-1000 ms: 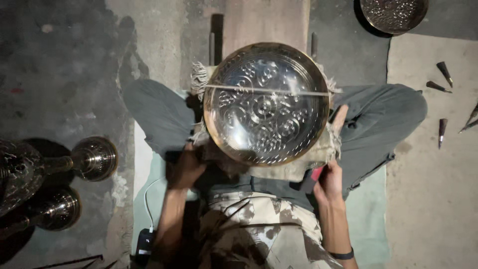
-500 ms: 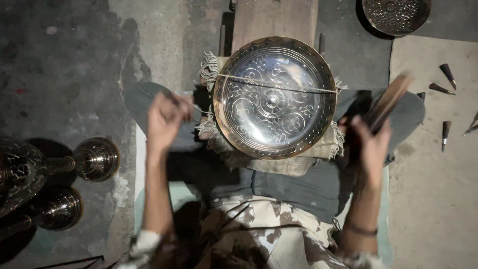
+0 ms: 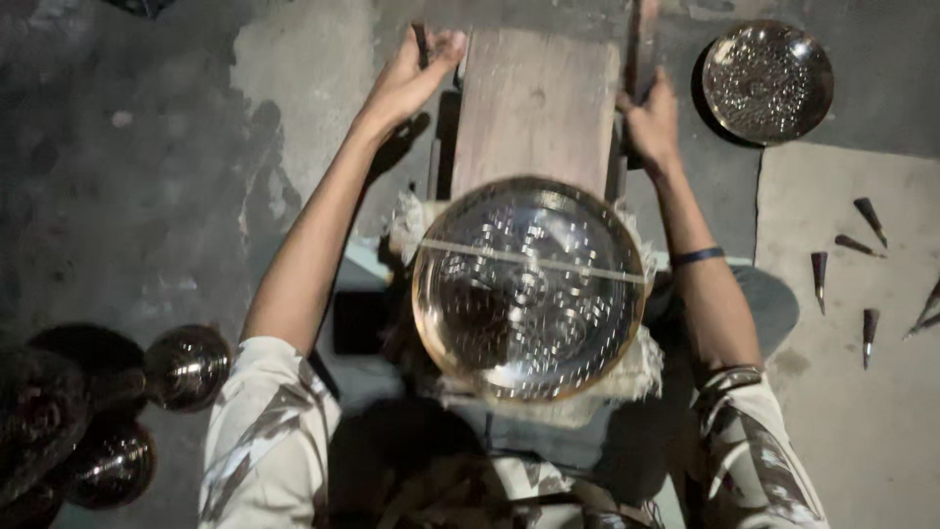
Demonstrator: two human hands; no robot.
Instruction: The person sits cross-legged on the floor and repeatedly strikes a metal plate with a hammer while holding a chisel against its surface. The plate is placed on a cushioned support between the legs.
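Now left hand (image 3: 411,73) & right hand (image 3: 651,118) grip rough wooden plank (image 3: 537,108) behind round engraved plate (image 3: 529,289).

Both bare arms are stretched forward, elbows nearly straight. The left hand (image 3: 411,73) is curled closed with the thumb raised. The right hand (image 3: 651,122) is clenched too, and a dark band is worn on its wrist.

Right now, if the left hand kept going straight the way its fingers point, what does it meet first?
The left hand grips a dark bar at the left edge of the wooden board, fingers pointing up and away from the body. Past the bar, only bare concrete floor shows up to the frame edge. Depth is unclear, so nothing certain.
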